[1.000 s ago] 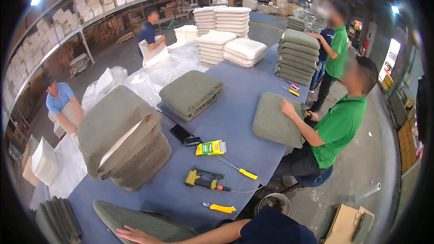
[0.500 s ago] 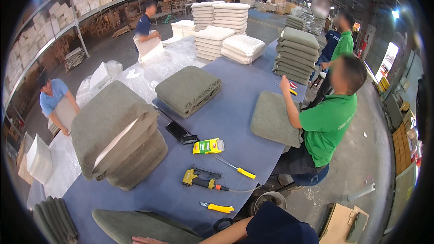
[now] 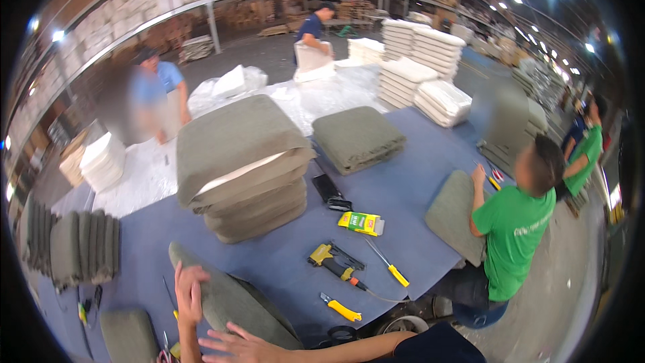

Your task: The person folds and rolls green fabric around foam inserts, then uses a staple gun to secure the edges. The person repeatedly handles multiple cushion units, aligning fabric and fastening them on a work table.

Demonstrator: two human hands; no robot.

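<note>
A grey-green upholstered cushion [image 3: 235, 299] lies slanted on the blue table in front of me, its folded cover showing along the right side. My left hand [image 3: 189, 290] is raised at the cushion's left edge, fingers slightly bent and apart, seemingly touching it. Low beside the cushion's near end is my right hand [image 3: 245, 347], its fingers spread and gripping nothing. To the right of the cushion rest a yellow-and-black staple gun [image 3: 332, 262] with a hose, a yellow utility knife [image 3: 341, 307] and a yellow-handled screwdriver [image 3: 388, 265].
A tall stack of grey-green cushions [image 3: 245, 154] stands ahead, with a folded stack [image 3: 356, 138] beyond. More covered pieces [image 3: 84, 245] sit at the left. A phone [image 3: 327, 188] and yellow-green packet [image 3: 361, 223] lie centrally. A co-worker in green [image 3: 517, 235] handles a cushion at right.
My view has swung left, so the table's contents appear farther right. My left hand has come into view at the cushion's edge, and more of my right hand now shows.
</note>
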